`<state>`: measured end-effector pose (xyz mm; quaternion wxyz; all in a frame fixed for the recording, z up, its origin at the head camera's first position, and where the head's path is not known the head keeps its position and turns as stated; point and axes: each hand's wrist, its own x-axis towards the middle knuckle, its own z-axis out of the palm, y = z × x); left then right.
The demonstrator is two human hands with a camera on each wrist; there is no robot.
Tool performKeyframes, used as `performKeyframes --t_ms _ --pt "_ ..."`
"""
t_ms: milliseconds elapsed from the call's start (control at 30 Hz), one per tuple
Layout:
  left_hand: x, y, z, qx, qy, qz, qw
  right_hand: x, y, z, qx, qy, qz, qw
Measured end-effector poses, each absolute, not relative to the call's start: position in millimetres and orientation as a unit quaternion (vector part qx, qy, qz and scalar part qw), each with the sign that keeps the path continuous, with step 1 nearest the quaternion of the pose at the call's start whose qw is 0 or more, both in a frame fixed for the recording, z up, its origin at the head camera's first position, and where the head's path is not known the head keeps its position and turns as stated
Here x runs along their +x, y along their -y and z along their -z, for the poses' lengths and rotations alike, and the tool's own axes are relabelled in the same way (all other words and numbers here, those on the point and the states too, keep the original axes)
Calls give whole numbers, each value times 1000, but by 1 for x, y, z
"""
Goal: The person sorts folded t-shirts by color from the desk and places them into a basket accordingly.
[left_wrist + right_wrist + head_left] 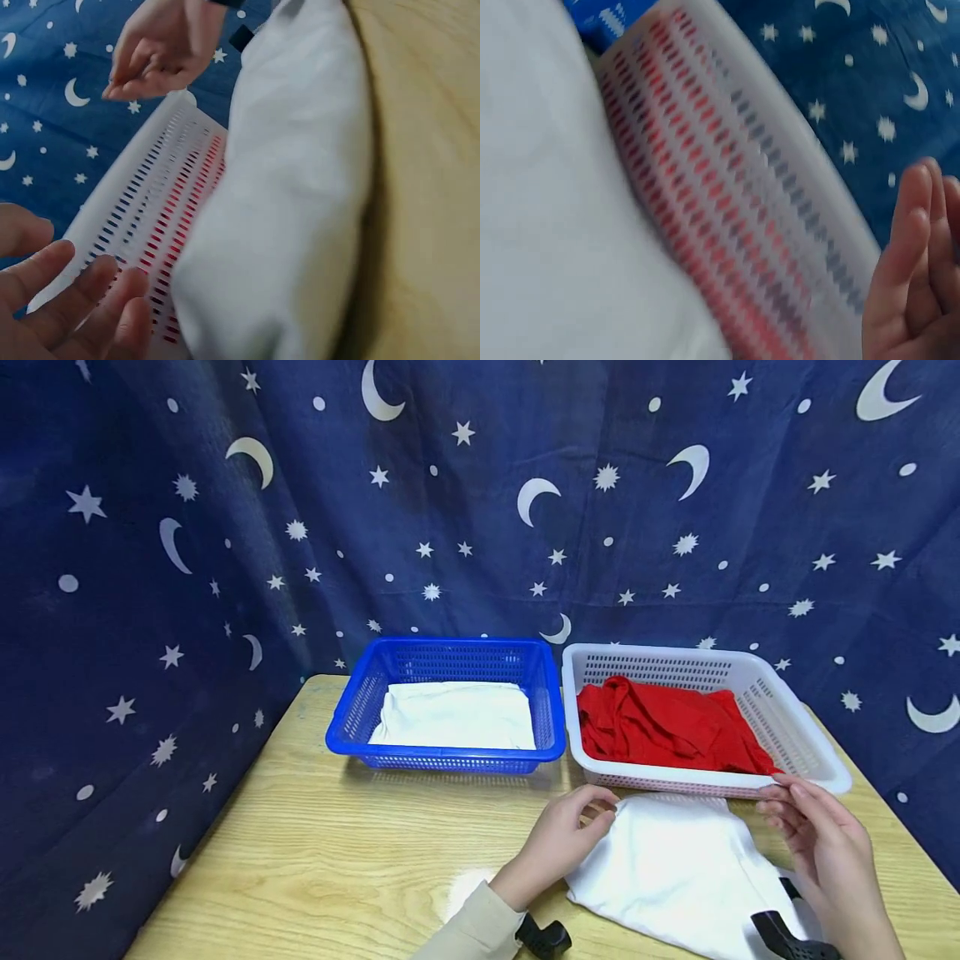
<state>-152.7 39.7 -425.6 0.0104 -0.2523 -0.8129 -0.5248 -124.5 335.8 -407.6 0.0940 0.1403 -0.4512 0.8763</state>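
Two baskets (446,752) (705,781) stand side by side behind the cloth (675,868).

White cloth (675,868), flat on table, just beside white basket (817,760).

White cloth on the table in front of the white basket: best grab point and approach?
Probably the far top edge of the white cloth, pinched at its two corners from above, one hand per side. It lies flat on the table, so only the edges offer purchase. The left hand and right hand already flank that edge, beside the white basket.
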Motion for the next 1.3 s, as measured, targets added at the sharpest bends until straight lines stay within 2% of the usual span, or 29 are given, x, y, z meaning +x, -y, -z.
performKeyframes --t_ms 267,433,533,667,833,900,1000,1100,1167,1233,1300 --pt "-145 -24 438 -199 826 523 -69 -111 -364 443 168 380 -909 -37" --pt "-142 -20 440 -176 828 522 -100 -107 -375 451 154 440 -882 -70" --pt "-143 -18 443 -161 797 567 -128 -104 -383 454 104 566 -816 -54" --pt "-146 -14 448 -133 718 654 -201 -103 -394 459 -35 735 -677 -29" --pt "-154 -2 454 -127 622 719 -283 -107 -401 465 -162 874 -458 3" --pt "-158 5 456 -137 586 729 -326 -108 -402 465 -212 894 -396 -8" --pt "-162 17 458 -150 538 728 -398 -108 -402 462 -265 901 -338 -62" --pt "-164 26 458 -158 504 719 -452 -105 -406 460 -242 916 -289 -135" --pt "-165 29 458 -163 485 718 -471 -103 -409 458 -190 935 -246 -171" --pt "-164 29 458 -169 471 718 -484 -103 -411 455 -144 944 -221 -196" --pt "-164 29 458 -175 457 719 -493 -104 -409 453 -112 951 -209 -197"
